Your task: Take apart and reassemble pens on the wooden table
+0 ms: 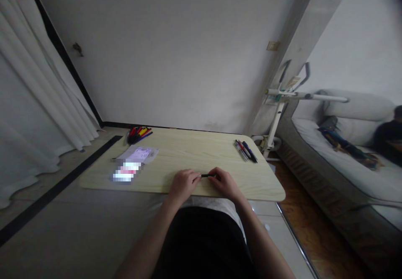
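Note:
A slim black pen (205, 175) lies level between my two hands, just above or on the wooden tabletop (188, 153) near its front edge. My left hand (184, 182) pinches one end of it, fingers closed. The other end is gripped by my right hand (223, 182), also closed. Both ends of the pen are hidden by the fingers. At the right of the table several pens (245, 151) lie side by side, dark, red and clear. A bunch of coloured pens or markers (138, 135) rests at the back left corner.
A clear plastic packet with a label (141, 153) and a bright blurred rectangle (127, 171) lie on the left of the table. White exercise equipment (276, 124) stands beyond the right edge. A person (391, 134) is on the grey sofa (358, 178). Curtains (40, 86) hang at left.

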A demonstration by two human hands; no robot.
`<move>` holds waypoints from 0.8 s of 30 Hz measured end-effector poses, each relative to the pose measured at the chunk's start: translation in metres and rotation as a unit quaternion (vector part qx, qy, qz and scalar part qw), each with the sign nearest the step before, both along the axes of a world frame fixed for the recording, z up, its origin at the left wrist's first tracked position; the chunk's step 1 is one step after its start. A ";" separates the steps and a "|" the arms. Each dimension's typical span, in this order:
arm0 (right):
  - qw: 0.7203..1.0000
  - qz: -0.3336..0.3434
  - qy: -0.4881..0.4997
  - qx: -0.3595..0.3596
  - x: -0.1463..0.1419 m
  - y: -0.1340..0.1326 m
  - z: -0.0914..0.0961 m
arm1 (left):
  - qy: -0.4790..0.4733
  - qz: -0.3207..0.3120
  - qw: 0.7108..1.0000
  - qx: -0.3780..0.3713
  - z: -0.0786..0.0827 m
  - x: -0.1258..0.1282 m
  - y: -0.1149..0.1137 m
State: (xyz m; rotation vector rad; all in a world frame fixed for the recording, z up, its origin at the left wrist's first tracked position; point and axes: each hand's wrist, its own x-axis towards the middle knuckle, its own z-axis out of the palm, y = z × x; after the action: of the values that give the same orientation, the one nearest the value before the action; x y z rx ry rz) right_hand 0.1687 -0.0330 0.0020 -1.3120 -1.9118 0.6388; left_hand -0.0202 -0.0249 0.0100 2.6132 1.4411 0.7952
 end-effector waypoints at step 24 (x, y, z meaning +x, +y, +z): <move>1.000 0.007 -0.004 0.000 -0.002 -0.001 0.003 | 0.002 0.006 1.000 -0.007 0.000 0.001 -0.001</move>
State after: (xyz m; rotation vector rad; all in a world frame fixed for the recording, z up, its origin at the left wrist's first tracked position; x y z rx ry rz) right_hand 0.1670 -0.0344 0.0054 -1.3037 -1.9297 0.6414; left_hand -0.0196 -0.0259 0.0102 2.5995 1.4582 0.7792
